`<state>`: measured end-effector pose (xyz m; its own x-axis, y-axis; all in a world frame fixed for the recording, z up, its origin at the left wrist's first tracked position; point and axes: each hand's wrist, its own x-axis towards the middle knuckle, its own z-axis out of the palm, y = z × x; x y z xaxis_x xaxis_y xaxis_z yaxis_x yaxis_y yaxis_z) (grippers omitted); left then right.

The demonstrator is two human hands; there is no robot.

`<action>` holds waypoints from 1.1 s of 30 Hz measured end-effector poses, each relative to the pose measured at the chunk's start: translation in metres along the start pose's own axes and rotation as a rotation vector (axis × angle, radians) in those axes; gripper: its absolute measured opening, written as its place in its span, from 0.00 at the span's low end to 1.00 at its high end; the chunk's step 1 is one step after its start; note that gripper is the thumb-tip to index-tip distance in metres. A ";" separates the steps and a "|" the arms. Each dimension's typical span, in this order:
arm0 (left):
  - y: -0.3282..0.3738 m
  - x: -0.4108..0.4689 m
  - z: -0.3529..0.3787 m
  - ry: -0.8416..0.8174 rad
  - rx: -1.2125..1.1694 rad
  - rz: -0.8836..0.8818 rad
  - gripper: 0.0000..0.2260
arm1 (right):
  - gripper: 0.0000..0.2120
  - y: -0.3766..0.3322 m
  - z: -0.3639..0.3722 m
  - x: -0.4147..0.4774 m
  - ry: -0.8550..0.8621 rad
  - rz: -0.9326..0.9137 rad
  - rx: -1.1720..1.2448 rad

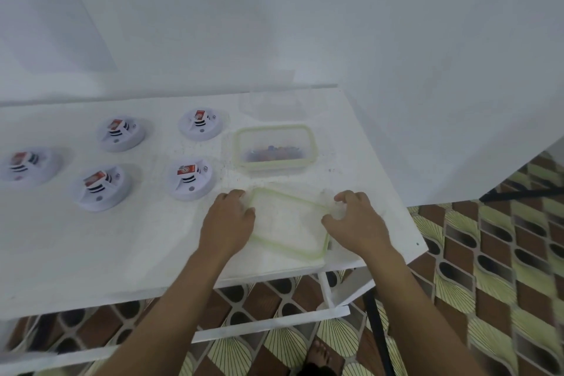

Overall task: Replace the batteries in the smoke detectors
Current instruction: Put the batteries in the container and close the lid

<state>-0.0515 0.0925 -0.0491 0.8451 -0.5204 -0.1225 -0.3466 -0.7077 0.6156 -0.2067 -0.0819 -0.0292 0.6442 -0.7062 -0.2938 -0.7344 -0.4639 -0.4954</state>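
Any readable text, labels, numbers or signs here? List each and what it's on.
No words or numbers are legible.
Battery labels, red and white, on the five smoke detectors: print too blurred to read.
Sheet of paper on the wall: lines of text, too blurred.
Arc symbol on the nearest detector: a sign, no letters.
Lid and container: no print visible.

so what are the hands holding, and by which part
The green-rimmed lid, by its two short ends: left hand on the left end, right hand on the right.
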 end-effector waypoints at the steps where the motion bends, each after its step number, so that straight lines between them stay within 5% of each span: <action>1: -0.001 0.000 -0.001 -0.001 0.014 0.004 0.18 | 0.24 -0.001 0.002 -0.003 0.002 -0.016 0.018; 11: 0.008 -0.014 -0.032 0.081 -0.155 0.097 0.03 | 0.25 -0.012 0.003 -0.019 0.201 -0.044 0.425; 19: 0.030 -0.013 -0.071 0.418 -0.286 0.240 0.12 | 0.06 -0.057 -0.021 -0.020 0.470 -0.182 1.051; 24: 0.037 0.006 -0.084 0.326 -0.752 0.275 0.11 | 0.07 -0.086 -0.030 -0.001 0.568 -0.354 1.117; 29: 0.042 0.047 -0.085 0.166 -1.336 0.166 0.03 | 0.15 -0.100 -0.031 0.043 0.499 -0.382 1.252; 33: 0.041 0.083 -0.072 0.341 -1.093 0.114 0.06 | 0.19 -0.109 -0.039 0.077 0.270 -0.344 1.576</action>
<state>0.0333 0.0543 0.0220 0.9555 -0.2804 0.0912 -0.0302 0.2146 0.9762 -0.0850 -0.1067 0.0337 0.5439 -0.8371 0.0593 0.4676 0.2437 -0.8497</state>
